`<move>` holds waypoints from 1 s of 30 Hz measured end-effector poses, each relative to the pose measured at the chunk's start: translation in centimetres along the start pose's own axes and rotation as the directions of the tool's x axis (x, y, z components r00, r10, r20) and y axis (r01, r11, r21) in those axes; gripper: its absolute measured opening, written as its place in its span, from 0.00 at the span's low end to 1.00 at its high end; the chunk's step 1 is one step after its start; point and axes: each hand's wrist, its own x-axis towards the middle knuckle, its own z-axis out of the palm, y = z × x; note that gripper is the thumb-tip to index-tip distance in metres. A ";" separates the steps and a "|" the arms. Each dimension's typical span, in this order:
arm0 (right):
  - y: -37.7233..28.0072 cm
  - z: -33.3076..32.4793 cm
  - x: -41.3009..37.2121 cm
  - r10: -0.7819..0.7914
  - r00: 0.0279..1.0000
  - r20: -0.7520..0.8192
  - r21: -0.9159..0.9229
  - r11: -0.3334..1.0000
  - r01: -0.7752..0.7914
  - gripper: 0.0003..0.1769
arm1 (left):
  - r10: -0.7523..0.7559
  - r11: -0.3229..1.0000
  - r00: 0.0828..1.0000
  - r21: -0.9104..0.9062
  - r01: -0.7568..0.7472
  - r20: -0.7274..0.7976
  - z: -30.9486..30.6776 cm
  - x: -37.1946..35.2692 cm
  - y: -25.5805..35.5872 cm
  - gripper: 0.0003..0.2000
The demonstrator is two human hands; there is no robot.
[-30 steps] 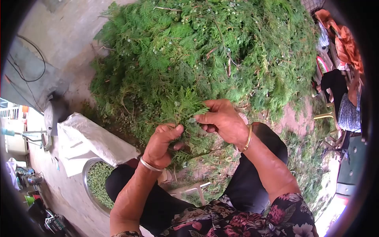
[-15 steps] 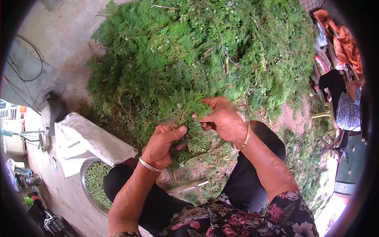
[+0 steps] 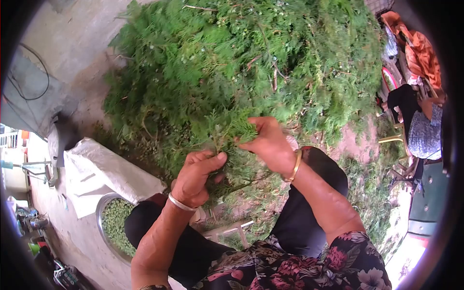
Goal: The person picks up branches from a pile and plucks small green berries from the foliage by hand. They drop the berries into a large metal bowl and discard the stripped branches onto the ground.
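Note:
My left hand (image 3: 198, 176) is closed round a leafy green conifer sprig (image 3: 220, 137), thumb pressed on top of the fingers. At the sprig's right side, my right hand (image 3: 268, 140) pinches some of its foliage between thumb and fingers. Whether a small cone sits in that pinch is hidden. Just beyond both hands rises a large heap of conifer branches (image 3: 232, 63), with small pale green cones among the leaves. To the left of my knee stands a round metal basin (image 3: 100, 215) holding many small green cones (image 3: 118, 222).
A white sack (image 3: 111, 166) lies left of the heap, beside the basin. A small stool frame (image 3: 229, 231) shows between my legs. Loose sprigs litter the floor on the right. Another person in patterned clothing (image 3: 425, 133) sits at far right, near an orange cloth (image 3: 415, 46).
My right hand has shifted slightly left and up, still at the sprig's foliage. My left hand keeps its grip. The whole view has moved a little.

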 end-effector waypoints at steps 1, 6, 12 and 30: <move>0.1 0.0 -0.1 -0.069 0.994 -0.089 -0.001 0.998 0.069 0.11 | -0.008 1.000 0.995 0.014 0.010 -0.096 0.3 -0.1 0.1 0.04; 0.3 -1.3 0.1 -0.045 0.981 -0.187 -0.220 0.975 0.003 0.10 | -0.017 1.000 0.997 -0.024 0.015 -0.078 1.3 -0.3 0.6 0.06; -1.0 -0.9 -0.2 0.217 0.972 0.085 0.351 0.907 -0.234 0.26 | 0.043 0.997 0.988 0.072 -0.033 -0.145 0.9 0.0 -0.1 0.05; 0.7 0.0 0.0 0.032 0.996 -0.086 0.156 0.988 -0.018 0.06 | 0.072 0.992 0.976 0.116 -0.049 -0.207 -1.4 0.3 -0.8 0.08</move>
